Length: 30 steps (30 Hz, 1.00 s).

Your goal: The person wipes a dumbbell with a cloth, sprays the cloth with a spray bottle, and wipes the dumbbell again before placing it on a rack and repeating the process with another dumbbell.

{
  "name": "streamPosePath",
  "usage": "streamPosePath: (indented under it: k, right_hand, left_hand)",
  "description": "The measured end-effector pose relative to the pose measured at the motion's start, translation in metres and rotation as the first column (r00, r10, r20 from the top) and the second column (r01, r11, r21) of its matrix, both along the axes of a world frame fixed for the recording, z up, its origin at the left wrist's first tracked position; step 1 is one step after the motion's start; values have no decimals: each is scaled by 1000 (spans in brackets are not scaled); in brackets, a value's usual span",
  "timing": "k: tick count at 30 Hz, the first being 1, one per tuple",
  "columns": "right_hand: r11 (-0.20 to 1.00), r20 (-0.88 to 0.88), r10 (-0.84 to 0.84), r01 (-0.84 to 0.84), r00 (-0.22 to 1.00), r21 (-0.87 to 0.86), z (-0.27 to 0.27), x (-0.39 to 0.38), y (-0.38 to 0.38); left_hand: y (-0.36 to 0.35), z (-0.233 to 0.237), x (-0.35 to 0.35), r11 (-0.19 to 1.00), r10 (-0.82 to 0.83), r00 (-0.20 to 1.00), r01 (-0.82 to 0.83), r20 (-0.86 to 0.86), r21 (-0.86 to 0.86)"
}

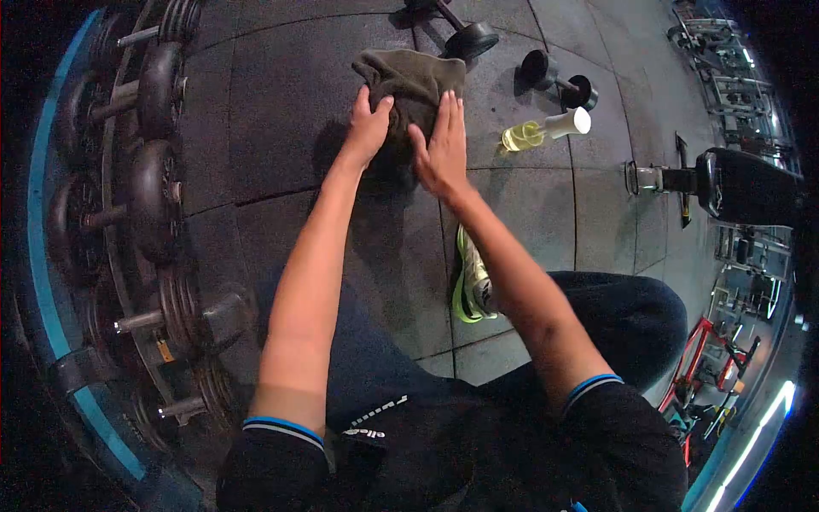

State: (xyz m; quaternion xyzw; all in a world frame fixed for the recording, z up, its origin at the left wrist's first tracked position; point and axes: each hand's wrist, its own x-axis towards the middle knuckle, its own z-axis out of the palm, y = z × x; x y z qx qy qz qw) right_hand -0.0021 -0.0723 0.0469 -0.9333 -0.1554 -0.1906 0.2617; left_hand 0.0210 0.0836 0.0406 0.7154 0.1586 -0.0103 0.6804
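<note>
A dark grey-brown cloth (414, 72), bunched and folded, is between my two hands above the floor. My left hand (368, 130) grips its left side, thumb and fingers bent into the fabric. On the right side, my right hand (444, 155) holds the cloth with its fingers stretched along the edge and the thumb apart on the near face. Whether anything lies inside the folds is hidden. To the right of the cloth, a spray bottle (522, 136) with yellowish liquid and a white top appears on the floor.
Two dumbbells (559, 81) (469, 38) lie on the dark tiled floor (529, 222) ahead. A rack of weights (158, 200) runs along the left. A black padded bench (751, 188) and a red-framed machine (691, 367) are at right. My shoe (473, 277) is below my right hand.
</note>
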Motion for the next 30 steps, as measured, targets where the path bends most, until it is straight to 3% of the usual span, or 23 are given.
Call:
streamPosePath:
  k: [2, 5, 7, 8, 12, 15, 16, 17, 19, 20, 23, 24, 27, 28, 30]
  right_hand:
    - [999, 85, 14, -18, 996, 36, -6, 45, 0]
    - [993, -48, 66, -70, 997, -95, 19, 91, 15]
    - [981, 20, 146, -142, 989, -131, 6, 109, 16]
    - [972, 55, 188, -178, 981, -155, 0, 115, 14]
    - [922, -9, 275, -266, 961, -280, 25, 92, 19]
    - [893, 5, 363, -346, 932, -286, 32, 45, 25]
    - [895, 0, 358, -343, 934, -286, 34, 37, 23]
    - [897, -3, 353, -339, 936, -284, 38, 31, 20]
    - [897, 10, 347, -329, 938, -296, 39, 37, 18]
    - [894, 23, 347, -323, 938, -312, 39, 51, 18]
    - [913, -15, 276, -267, 961, -308, 48, 45, 32]
    - [918, -3, 253, -241, 967, -315, 45, 38, 35]
    - [904, -3, 262, -247, 965, -348, 35, 4, 23]
    - [887, -5, 280, -260, 960, -382, 32, -4, 14]
    - [859, 7, 288, -255, 958, -443, 29, -13, 9]
  left_hand:
    - [-3, -1, -2, 999, 7, 1000, -7, 0, -37]
    - [-9, 10, -7, 995, 50, 999, -50, -6, -84]
    - [-17, 11, -12, 993, 90, 996, -87, 28, -79]
    - [-24, 1, -11, 994, 110, 993, -109, 36, -30]
    - [-32, 12, -19, 966, 173, 985, -173, -15, -194]
    - [-6, 9, -18, 805, 23, 992, 58, 128, -590]
    - [3, -7, -13, 759, 10, 995, 57, 99, -649]
    - [5, -23, -10, 737, 0, 999, 25, 37, -675]
    - [11, -11, -14, 700, -19, 996, -46, -83, -713]
    - [13, 0, -21, 695, -108, 993, 102, 37, -711]
    - [29, -19, -1, 508, -120, 991, 118, 66, -853]
    - [29, 6, -6, 466, -167, 980, 173, 106, -868]
    - [21, 38, -13, 508, -11, 1000, 3, -3, -861]
    - [26, 33, -7, 701, 52, 998, -64, -39, -711]
    - [23, 24, -5, 769, 17, 1000, -15, -3, -639]
